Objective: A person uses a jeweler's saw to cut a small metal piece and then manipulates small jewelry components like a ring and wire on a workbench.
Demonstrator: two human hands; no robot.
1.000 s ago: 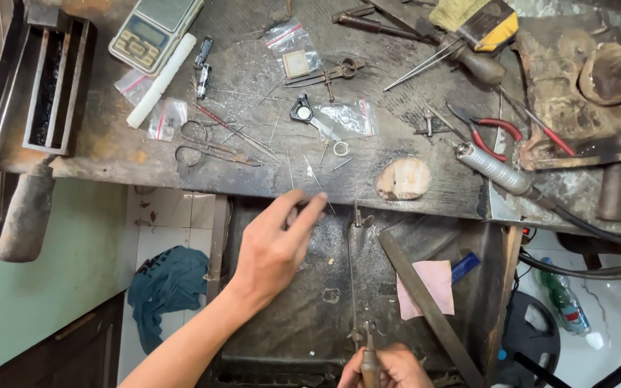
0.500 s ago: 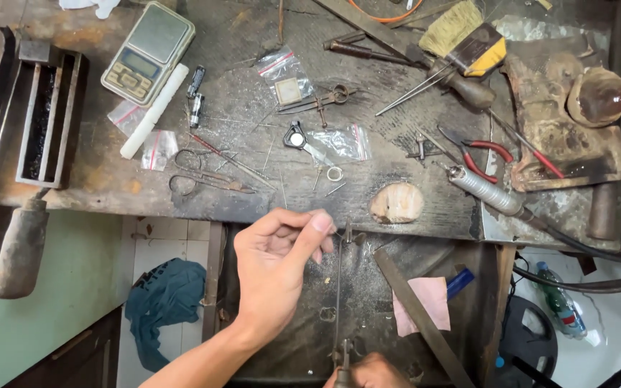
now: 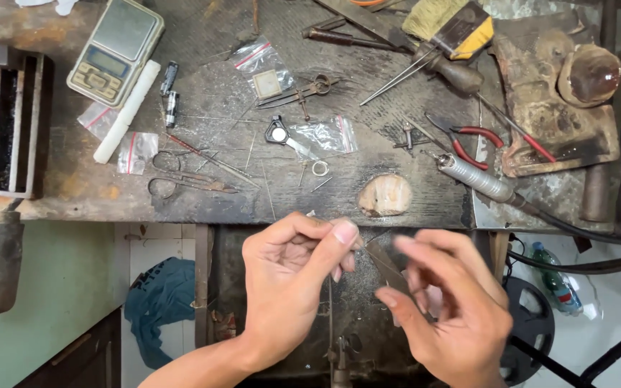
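Below the surface (image 3: 203,205) edge, right hand (image 3: 451,309) came up beside left hand (image 3: 292,284), whose fingers pinch something tiny; right fingers loosely curled, blurry.

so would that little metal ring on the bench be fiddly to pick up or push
Probably. The small metal ring lies flat on the scarred workbench, so fingers would likely struggle to get under it. It looks thin and light, so a push may skid it; on edge it could roll.

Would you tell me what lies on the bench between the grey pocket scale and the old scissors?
In the head view, a white stick and two small clear plastic bags lie between the grey pocket scale and the old scissors.
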